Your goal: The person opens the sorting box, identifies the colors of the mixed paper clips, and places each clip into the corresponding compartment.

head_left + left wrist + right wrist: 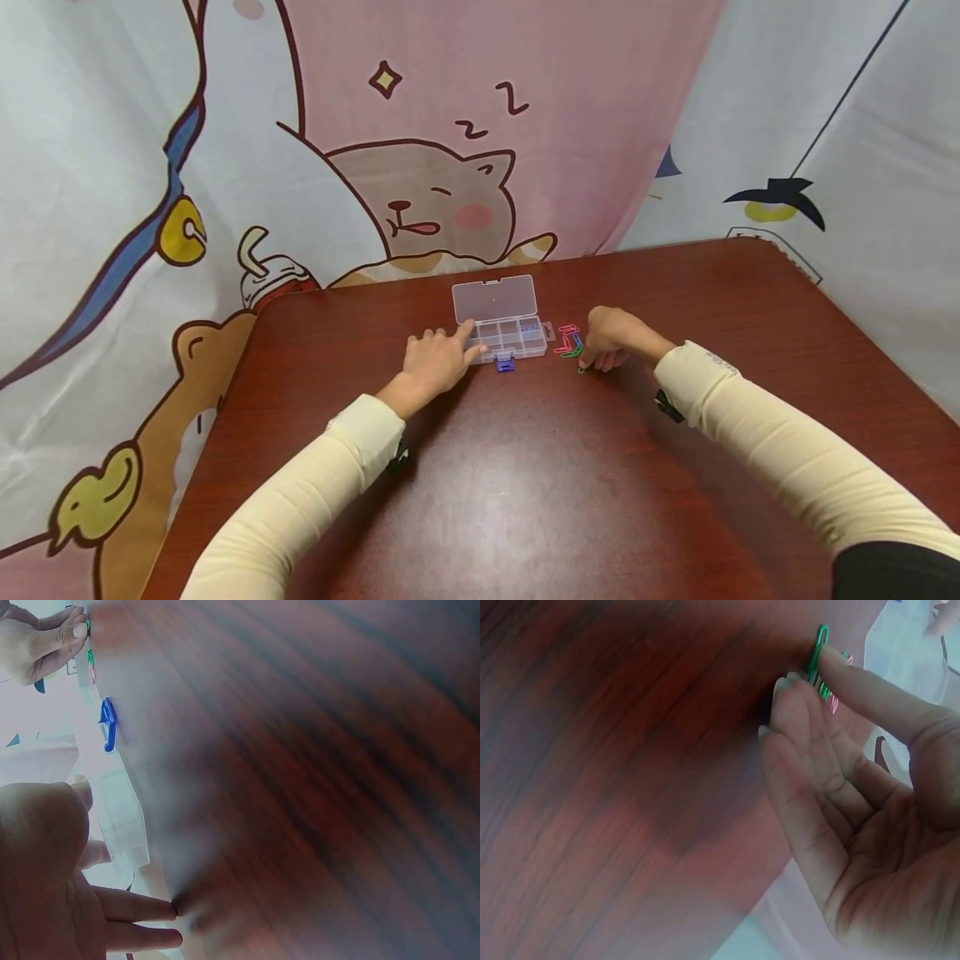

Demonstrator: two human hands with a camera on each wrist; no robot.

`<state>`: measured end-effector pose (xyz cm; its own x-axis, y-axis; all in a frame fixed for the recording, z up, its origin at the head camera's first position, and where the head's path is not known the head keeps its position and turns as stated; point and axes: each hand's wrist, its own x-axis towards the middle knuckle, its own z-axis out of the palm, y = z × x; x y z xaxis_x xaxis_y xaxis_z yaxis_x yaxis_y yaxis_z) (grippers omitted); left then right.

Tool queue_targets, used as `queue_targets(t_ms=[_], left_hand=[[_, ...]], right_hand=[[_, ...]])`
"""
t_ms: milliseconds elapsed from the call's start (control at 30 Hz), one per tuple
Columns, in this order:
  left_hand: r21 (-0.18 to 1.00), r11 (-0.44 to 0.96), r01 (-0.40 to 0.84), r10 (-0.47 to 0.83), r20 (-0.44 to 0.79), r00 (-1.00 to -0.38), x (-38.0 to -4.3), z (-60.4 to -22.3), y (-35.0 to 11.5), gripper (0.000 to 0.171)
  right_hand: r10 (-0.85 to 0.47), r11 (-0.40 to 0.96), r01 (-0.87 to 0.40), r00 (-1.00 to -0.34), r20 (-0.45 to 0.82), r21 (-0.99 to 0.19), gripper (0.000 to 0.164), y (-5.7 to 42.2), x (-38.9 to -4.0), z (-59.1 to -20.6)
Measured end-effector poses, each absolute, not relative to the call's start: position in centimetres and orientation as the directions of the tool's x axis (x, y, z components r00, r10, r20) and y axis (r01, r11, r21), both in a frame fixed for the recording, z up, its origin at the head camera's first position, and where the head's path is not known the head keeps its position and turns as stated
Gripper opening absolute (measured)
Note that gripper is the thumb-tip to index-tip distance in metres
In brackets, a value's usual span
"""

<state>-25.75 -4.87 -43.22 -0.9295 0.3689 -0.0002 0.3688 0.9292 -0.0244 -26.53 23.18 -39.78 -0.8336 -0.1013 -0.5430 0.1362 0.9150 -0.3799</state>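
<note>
A clear plastic compartment box (528, 351) stands on the table with its lid (495, 298) raised toward the back. Blue paper clips (528, 329) lie in its back right compartment. At the box's left end my left hand (437, 363) rests with fingers spread, the index finger over the back and the thumb at the front wall. My right hand (611, 335) pinches a green paper clip (822, 637) between thumb and fingertips, low over the table. Beside that hand lies a small group of pink paper clips (567, 328), with blue and green ones among them.
A blue latch (505, 364) hangs from the box's front edge, and a clear hanger tab (548, 332) sticks out on its right. The brown wooden table (480, 483) runs back to a printed cloth (600, 125) close behind the box.
</note>
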Motion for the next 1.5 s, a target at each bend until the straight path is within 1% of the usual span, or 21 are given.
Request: queue_targets(t_ms=[67,200,300,433,567,633,733,800,933,1133,1333,1500], left_hand=[[-0.025,0.929,0.369,0.369,0.004,-0.929,-25.8,-43.2,-4.9,0.056],[-0.024,0.93,0.367,0.367,0.004,-0.93,-25.7,-43.1,-4.8,0.056],[-0.022,0.929,0.368,0.368,-0.004,-0.93,-25.6,-43.1,-4.8,0.057],[-0.021,0.929,0.37,0.37,-0.009,-0.929,-25.6,-43.3,-4.8,0.057],[-0.017,0.929,0.37,0.37,-0.006,-0.929,-25.6,-43.4,-4.9,0.057],[-0.016,0.929,0.369,0.369,-0.007,-0.929,-25.7,-43.4,-4.9,0.057],[-0.013,0.929,0.369,0.368,-0.014,-0.93,-25.7,-43.5,-4.9,0.057],[-0.015,0.93,0.368,0.368,-0.018,-0.93,-25.7,-43.5,-4.9,0.058],[-0.021,0.931,0.365,0.365,-0.021,-0.931,-25.6,-43.5,-4.8,0.057],[-0.02,0.928,0.372,0.372,-0.012,-0.928,-25.6,-43.4,-4.7,0.058],[-0.023,0.928,0.373,0.372,-0.011,-0.928,-25.7,-43.3,-4.7,0.057],[-0.018,0.931,0.364,0.364,-0.025,-0.931,-25.7,-43.1,-4.8,0.058]], right_hand=[[-0.096,0.916,0.142,-0.83,-0.549,-0.375,0.023,23.0,-26.6,-39.8],[-0.13,0.856,0.22,-0.784,-0.607,-0.468,0.022,23.3,-26.8,-40.2],[-0.192,0.751,0.333,-0.717,-0.67,-0.571,0.022,24.1,-27.1,-41.0],[-0.259,0.575,0.491,-0.649,-0.715,-0.654,0.026,24.8,-27.4,-41.9],[-0.307,0.394,0.598,-0.63,-0.714,-0.698,0.023,24.7,-27.7,-42.2],[-0.323,0.297,0.641,-0.63,-0.706,-0.708,0.022,24.4,-27.8,-42.3],[-0.333,0.181,0.673,-0.644,-0.688,-0.717,0.019,23.6,-27.9,-42.4],[-0.335,0.128,0.68,-0.656,-0.677,-0.722,0.018,23.1,-28.0,-42.5],[-0.336,0.089,0.676,-0.671,-0.661,-0.732,0.017,21.8,-28.1,-42.6],[-0.335,0.092,0.665,-0.681,-0.652,-0.741,0.022,20.8,-28.5,-42.5],[-0.309,0.088,0.65,-0.703,-0.641,-0.755,0.027,20.9,-28.6,-42.2],[-0.313,0.08,0.639,-0.713,-0.628,-0.765,0.034,21.6,-28.7,-42.3]])
